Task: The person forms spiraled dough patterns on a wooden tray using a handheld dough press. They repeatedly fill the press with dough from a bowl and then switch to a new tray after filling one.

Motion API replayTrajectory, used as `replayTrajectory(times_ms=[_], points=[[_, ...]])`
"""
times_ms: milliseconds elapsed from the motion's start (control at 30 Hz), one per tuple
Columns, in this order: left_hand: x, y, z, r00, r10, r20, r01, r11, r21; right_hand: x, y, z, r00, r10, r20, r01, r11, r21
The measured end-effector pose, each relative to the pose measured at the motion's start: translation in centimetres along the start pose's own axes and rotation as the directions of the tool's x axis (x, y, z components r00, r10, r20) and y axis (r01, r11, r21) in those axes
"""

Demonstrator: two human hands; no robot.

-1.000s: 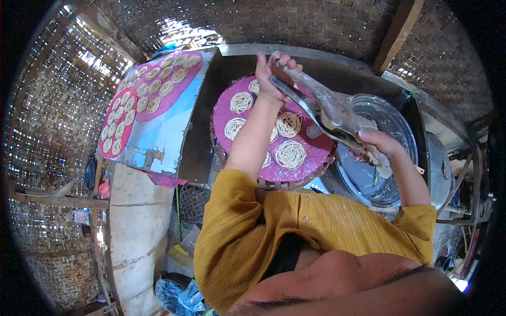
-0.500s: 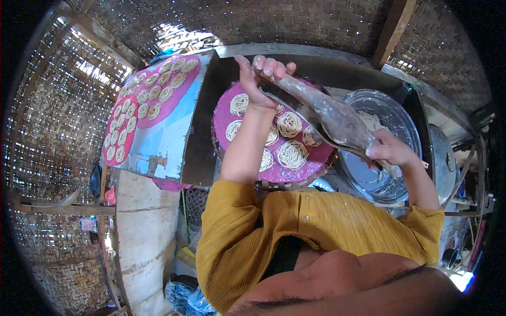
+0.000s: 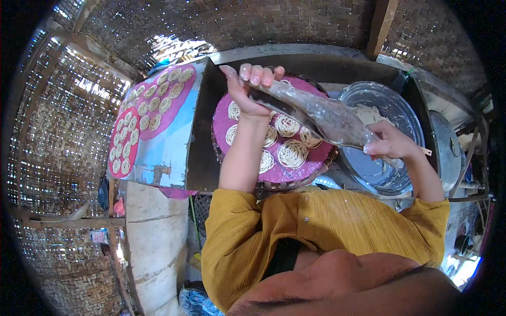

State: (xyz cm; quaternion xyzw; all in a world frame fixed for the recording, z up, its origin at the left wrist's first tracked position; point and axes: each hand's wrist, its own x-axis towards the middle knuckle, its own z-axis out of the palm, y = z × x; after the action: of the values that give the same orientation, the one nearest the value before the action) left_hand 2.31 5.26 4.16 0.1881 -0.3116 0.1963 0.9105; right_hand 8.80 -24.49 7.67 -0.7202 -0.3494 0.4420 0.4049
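Observation:
Across the front of me I hold a long grey-brown bag-like thing (image 3: 321, 108), wide and dark along its near edge and smeared with pale dough. My left hand (image 3: 253, 87) has its fingers wrapped over the far left end. Lower on the right, my right hand (image 3: 390, 142) grips the narrower end. Beneath it lies a round tray covered in pink cloth (image 3: 224, 113), bearing several coiled rounds of pale noodle-like dough (image 3: 292, 153); my arm and the bag hide part of them. Under my right hand stands a wide metal basin (image 3: 406, 105) with pale dough (image 3: 369, 113) inside.
At the left, a blue-topped surface (image 3: 174, 137) carries pink cloths with more coiled dough rounds (image 3: 155, 122). A dark raised edge (image 3: 203, 131) runs between it and the tray. A round metal lid (image 3: 444, 145) stands right of the basin. Woven walls (image 3: 290, 26) surround the workplace.
The bag and both hands have shifted slightly, the left hand a little to the left and down. My view has turned a little. Both hands keep their grip.

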Motion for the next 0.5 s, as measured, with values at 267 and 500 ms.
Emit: replayTrajectory(times_ms=[267,500], points=[[-0.3,-3.1,-1.5,0.956,-0.254,-0.145,0.233,0.962,-0.145,-1.5,1.7,-0.8,0.998,0.006,-0.058,-0.006,1.0,0.002],[-5.5,-8.6,-3.0,0.582,-0.479,-0.657,0.732,-0.042,0.68,-1.4,2.6,-0.8,0.994,0.013,-0.112,-0.008,0.999,0.052]])
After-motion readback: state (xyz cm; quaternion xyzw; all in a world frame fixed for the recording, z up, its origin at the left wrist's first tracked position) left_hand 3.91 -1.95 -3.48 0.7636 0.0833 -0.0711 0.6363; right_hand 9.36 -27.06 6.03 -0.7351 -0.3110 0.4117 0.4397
